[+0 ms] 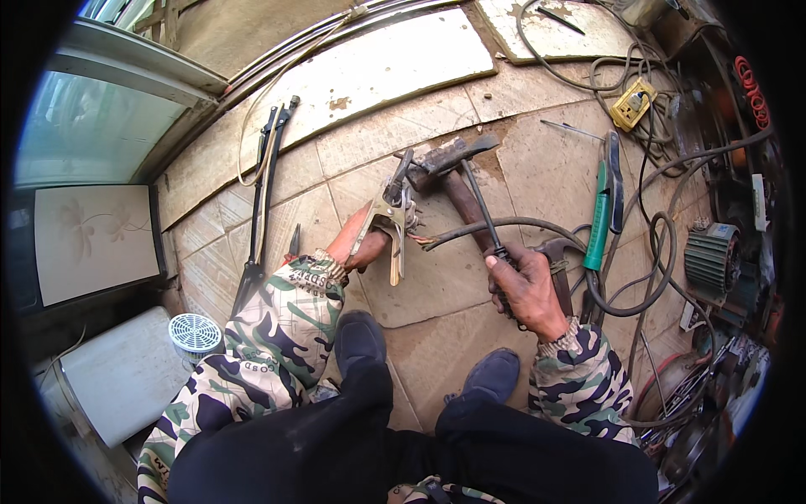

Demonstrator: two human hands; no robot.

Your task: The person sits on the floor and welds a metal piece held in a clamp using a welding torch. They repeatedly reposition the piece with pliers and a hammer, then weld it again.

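Note:
My left hand (pixel 363 241) is closed on a metal spring clamp (pixel 388 217), a welding ground clamp by its look; the clamp covers most of the fingers. Beside it, a thick black cable (pixel 495 222) ends in bare copper strands. My right hand (pixel 531 291) wraps round the dark handle of a screwdriver, whose long shaft (pixel 480 197) points away from me. Its tip is near the head of a heavy hammer (pixel 438 161) on the floor. That hammer's wooden handle runs toward my right hand. Just right of this hand lies a second hammer (pixel 556 249).
Long black-handled cutters (pixel 267 189) lie at left, near small pliers (pixel 294 241). A green-handled tool (pixel 598 214), a yellow socket box (pixel 632 105) and looped cables are at right, with a finned motor (pixel 712 262). Pale boards (pixel 395 67) lie at the back.

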